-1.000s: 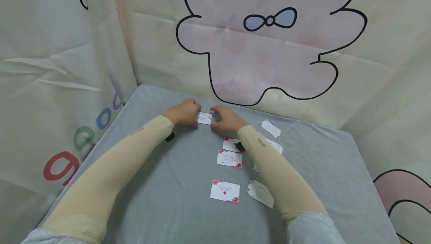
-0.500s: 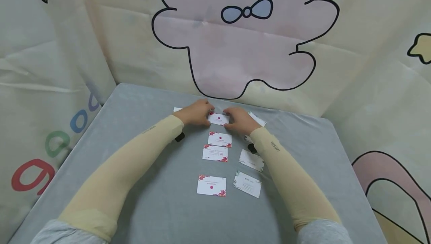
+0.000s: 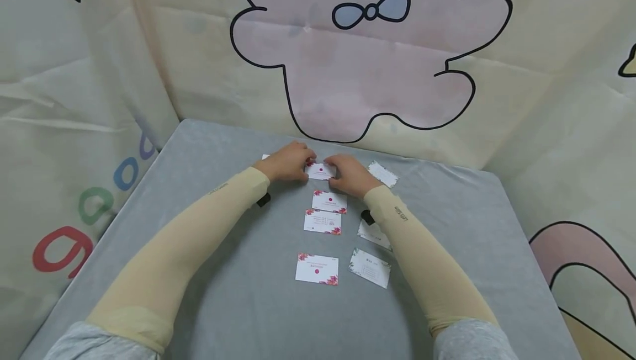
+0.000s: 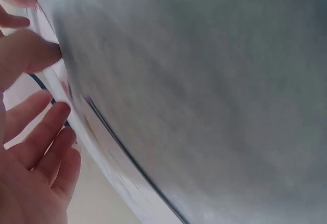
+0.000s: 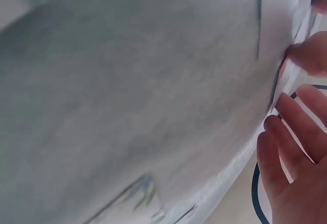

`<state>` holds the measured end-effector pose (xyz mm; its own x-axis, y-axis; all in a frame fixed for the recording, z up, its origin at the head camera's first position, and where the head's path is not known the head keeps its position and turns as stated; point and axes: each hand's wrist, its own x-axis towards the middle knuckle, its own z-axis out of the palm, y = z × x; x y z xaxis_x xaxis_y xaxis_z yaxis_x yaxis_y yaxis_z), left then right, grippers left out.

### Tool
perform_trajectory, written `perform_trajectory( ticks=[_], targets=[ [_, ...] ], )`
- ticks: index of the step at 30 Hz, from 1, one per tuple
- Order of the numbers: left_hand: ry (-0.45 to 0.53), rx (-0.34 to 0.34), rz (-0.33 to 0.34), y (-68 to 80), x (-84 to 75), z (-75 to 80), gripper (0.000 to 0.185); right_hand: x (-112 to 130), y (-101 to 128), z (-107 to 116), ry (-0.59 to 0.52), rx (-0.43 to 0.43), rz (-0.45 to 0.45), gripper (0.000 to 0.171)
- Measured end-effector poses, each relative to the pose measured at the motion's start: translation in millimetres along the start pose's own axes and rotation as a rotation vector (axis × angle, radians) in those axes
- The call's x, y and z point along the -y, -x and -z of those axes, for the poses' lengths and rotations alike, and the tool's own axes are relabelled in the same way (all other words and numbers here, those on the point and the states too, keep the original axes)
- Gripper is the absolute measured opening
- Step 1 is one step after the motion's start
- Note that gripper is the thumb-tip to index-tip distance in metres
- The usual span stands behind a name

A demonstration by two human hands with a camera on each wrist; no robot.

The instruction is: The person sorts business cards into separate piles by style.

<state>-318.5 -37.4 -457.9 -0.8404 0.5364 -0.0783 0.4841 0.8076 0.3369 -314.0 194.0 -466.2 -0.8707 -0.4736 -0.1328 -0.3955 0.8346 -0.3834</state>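
Note:
Near the far edge of the grey table, a white card with red flower corners (image 3: 319, 171) lies between my two hands. My left hand (image 3: 287, 162) holds its left end, thumb at the near side and fingers bent at the far side. From the right, my right hand (image 3: 354, 176) grips the other end the same way. The wrist views show the left thumb (image 4: 43, 53) and the right thumb (image 5: 309, 54) right at the card's edge, other fingers loosely bent. Left of the left hand, another white card (image 3: 265, 157) is mostly hidden.
Below lie more red-flowered cards: an upper one (image 3: 329, 201), one against it (image 3: 323, 221) and a nearer one (image 3: 316, 269). Leaf-cornered cards form a right column, at the back (image 3: 382, 174), partly under the right forearm (image 3: 374, 234) and in front (image 3: 370, 268). A printed curtain (image 3: 397, 84) stands behind.
Both hands have left a card farther left and come right to the red-flowered card, closing in on its ends. The head view has turned slightly.

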Motion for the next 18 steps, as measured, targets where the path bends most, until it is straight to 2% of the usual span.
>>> perform_trajectory(
  ticks=[4,7,9,13,18],
  targets=[
    [0.032,-0.032,-0.076,7.2,-14.7,-8.5,0.061,-7.0,15.2,2.8,0.015,-0.018,0.011,0.061],
    [0.088,0.011,-0.149,18.0,-28.5,-17.2,0.061,-13.3,38.0,4.9,0.017,-0.036,0.036,0.063],
    [0.132,0.056,-0.173,26.2,-36.9,-20.8,0.063,-16.6,56.5,4.7,0.027,-0.04,0.046,0.064],
    [0.148,0.075,-0.175,39.5,-44.6,-24.7,0.059,-19.0,87.6,-1.1,0.055,-0.033,0.078,0.066],
    [0.134,0.07,-0.163,45.7,-47.3,-27.5,0.052,-16.4,105.0,-9.4,0.058,-0.042,0.095,0.063]
  ],
)
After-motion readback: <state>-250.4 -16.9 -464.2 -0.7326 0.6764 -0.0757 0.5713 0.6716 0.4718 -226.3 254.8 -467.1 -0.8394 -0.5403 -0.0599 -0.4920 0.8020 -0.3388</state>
